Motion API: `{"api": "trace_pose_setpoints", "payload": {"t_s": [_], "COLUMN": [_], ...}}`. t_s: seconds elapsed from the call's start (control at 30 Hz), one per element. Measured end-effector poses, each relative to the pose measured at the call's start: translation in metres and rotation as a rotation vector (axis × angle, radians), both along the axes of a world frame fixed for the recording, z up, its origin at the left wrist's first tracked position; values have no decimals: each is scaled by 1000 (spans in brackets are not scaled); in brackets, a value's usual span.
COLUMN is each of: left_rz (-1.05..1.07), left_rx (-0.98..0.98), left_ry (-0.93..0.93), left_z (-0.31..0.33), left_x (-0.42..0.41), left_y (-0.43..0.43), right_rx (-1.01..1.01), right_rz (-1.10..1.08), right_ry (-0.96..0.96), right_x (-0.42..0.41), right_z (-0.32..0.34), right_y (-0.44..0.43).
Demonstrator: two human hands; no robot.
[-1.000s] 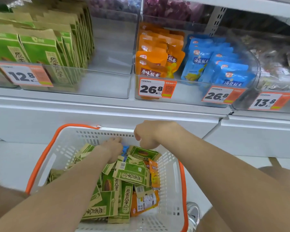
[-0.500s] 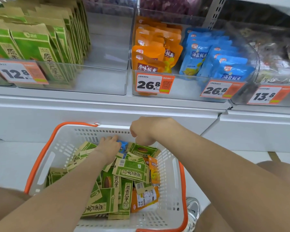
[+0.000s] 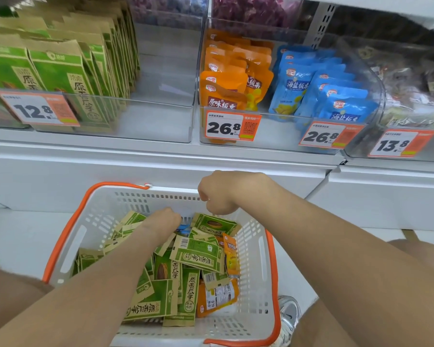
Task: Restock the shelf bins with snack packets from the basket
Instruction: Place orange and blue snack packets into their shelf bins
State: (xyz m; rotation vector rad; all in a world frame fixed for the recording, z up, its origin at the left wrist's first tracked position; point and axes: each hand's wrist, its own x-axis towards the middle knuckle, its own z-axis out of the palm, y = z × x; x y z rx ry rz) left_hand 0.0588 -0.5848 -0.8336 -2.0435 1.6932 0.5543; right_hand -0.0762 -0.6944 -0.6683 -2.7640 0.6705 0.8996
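A white basket (image 3: 252, 256) with orange handles sits low in the head view. It holds several green seed packets (image 3: 198, 256), a few orange packets (image 3: 218, 296) and a blue packet (image 3: 184, 229). My left hand (image 3: 161, 222) reaches into the far end of the basket, its fingertips down at the blue packet; the fingers themselves are hidden behind the hand. My right hand (image 3: 223, 194) hovers over the basket's far rim in a fist with nothing visible in it. Above, clear shelf bins hold green packets (image 3: 60, 78), orange packets (image 3: 226, 78) and blue packets (image 3: 323, 96).
The green bin has an unfilled stretch on its right (image 3: 161, 116). Price tags (image 3: 226, 127) hang on the bin fronts. A further bin of dark packets (image 3: 411, 91) stands at the right. A shoe (image 3: 290, 314) is beside the basket on the white floor.
My left hand has shifted a little over the packets, its fingertips staying at the blue packet. The right fist has held its place above the far rim.
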Motion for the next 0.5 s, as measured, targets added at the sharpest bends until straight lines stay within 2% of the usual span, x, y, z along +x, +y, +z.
{"api": "trace_pose_setpoints", "payload": {"t_s": [0.13,0.3,0.4,0.5], "left_rz": [155,448,501,646], "left_rx": [-170,-511,-519,-467], "left_ry": [75,452,656,960], "left_z": [9,36,63,87], "left_x": [5,5,-5,-18], "left_y": [1,-9,-15,-21], "right_rx": [-13,-37,-39,-65], "right_rz": [2,-7,-27,-17], "right_ry": [-31,-20,-24,-28], "right_x": [-5,-15,-24,-33], "right_z": [5,18,29,39], "right_y": [-1,-3,-4,-8]}}
